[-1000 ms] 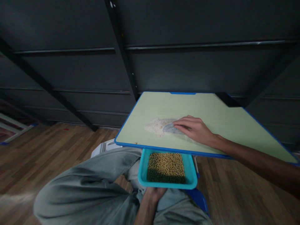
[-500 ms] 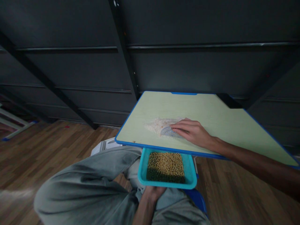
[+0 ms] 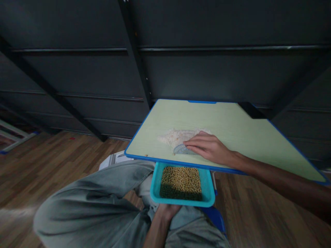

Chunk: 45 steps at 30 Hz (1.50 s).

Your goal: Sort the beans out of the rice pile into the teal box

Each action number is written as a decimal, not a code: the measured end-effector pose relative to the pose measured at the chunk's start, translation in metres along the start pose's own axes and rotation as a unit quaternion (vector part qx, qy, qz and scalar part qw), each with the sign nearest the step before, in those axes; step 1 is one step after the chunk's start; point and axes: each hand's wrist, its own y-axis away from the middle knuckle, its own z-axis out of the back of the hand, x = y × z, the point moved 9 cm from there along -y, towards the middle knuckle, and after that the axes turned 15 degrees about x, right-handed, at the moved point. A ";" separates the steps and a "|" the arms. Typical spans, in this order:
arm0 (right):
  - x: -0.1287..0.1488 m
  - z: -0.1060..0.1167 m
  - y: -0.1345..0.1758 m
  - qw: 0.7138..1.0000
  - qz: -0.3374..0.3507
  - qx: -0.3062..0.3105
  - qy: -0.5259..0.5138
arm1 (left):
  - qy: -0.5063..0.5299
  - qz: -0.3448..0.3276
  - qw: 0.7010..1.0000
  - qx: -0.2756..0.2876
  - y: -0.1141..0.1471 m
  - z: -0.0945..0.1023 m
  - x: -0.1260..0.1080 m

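My right hand [image 3: 209,147] is closed on a clear plastic piece with a rounded edge [image 3: 182,149], fingers together on top of it; its exact kind I cannot tell. The piece is tilted against the tabletop at the near side of a spread of small whitish grains [image 3: 170,137]. Below the table's front edge, my left hand [image 3: 168,210] holds a turquoise tray [image 3: 208,193] from underneath, its fingers hidden by the tray. Round yellowish beans, like soybeans [image 3: 181,181], cover the tray's bottom.
The pale green tabletop [image 3: 232,127] has a blue rim. A dark flat object [image 3: 252,111] lies at its far right corner. Behind the table rises a dark panelled wall [image 3: 207,72]. My crossed legs [image 3: 98,203] are below, with a blue seat [image 3: 216,218] at the right.
My right hand has drawn the clear plastic piece slightly left and nearer the table's front edge. The tray stays under that edge in my left hand. The view has shifted a little.
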 end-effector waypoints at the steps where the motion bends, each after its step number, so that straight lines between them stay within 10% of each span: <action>1: 0.001 0.000 0.000 1.000 0.005 0.000 -0.001 | 0.004 0.000 1.000 0.003 -0.001 0.000 0.000; 27: 0.014 -0.007 0.005 0.997 0.063 0.021 -0.033 | 0.001 -0.009 0.999 0.031 -0.002 -0.022 -0.002; 45: 0.004 -0.006 0.007 1.000 -0.020 0.002 -0.023 | 0.045 -0.075 0.995 0.049 0.003 -0.019 -0.016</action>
